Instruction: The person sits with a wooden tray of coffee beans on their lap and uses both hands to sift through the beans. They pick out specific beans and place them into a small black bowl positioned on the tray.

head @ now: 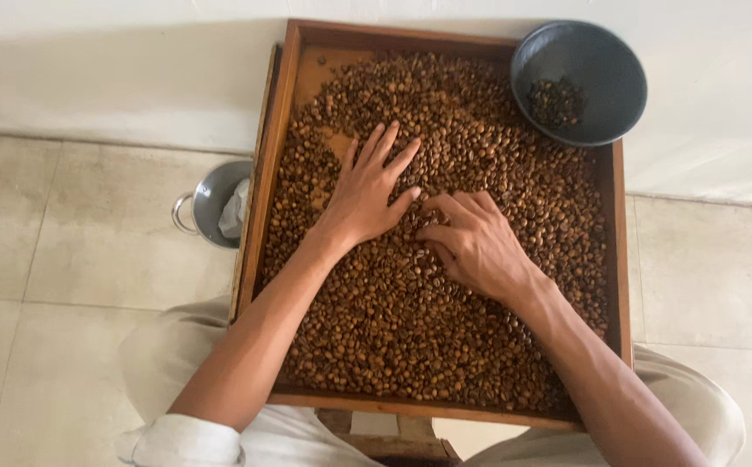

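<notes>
Hands [419, 220] on glossy brown beans [410, 337], wooden tray [265, 173].

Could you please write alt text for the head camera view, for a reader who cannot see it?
Two hands, left hand spread flat and right hand curled, rest on brown beans filling a wooden tray. A dark bowl holding a few beans sits on its far right corner; a metal pot stands on the floor left.

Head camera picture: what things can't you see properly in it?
- Small silver metal pot: partly hidden behind the shallow wooden tray; the pale thing inside is unclear.
- Brown beans under the left hand and right hand: covered by the palms; whether the curled right fingers pinch one cannot be told.
- Dark bits in the round grey bowl: too small to identify.
- Support under the tray: cut off by the bottom edge.
</notes>
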